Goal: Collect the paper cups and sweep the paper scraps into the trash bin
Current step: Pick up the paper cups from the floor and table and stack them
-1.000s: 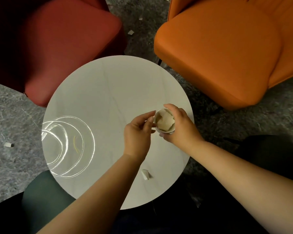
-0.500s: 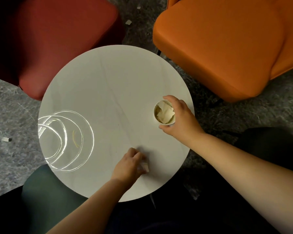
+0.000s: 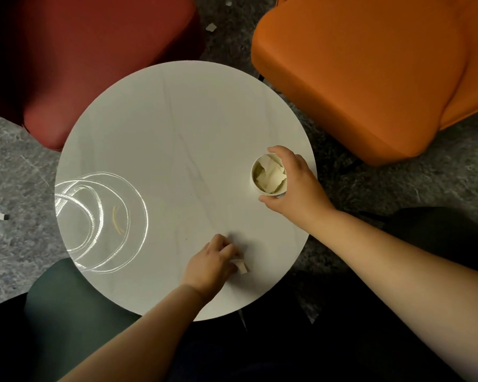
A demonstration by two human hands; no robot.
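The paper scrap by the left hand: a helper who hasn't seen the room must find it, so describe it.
On the round white table, look at the near edge, where the left hand grips a small white paper scrap. Unlike the crumpled pieces inside the paper cup, it lies alone on the tabletop.

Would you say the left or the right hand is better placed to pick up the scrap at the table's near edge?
Left, I'd judge. The left hand already has its fingers on the paper scrap, while the right hand holds the paper cup.
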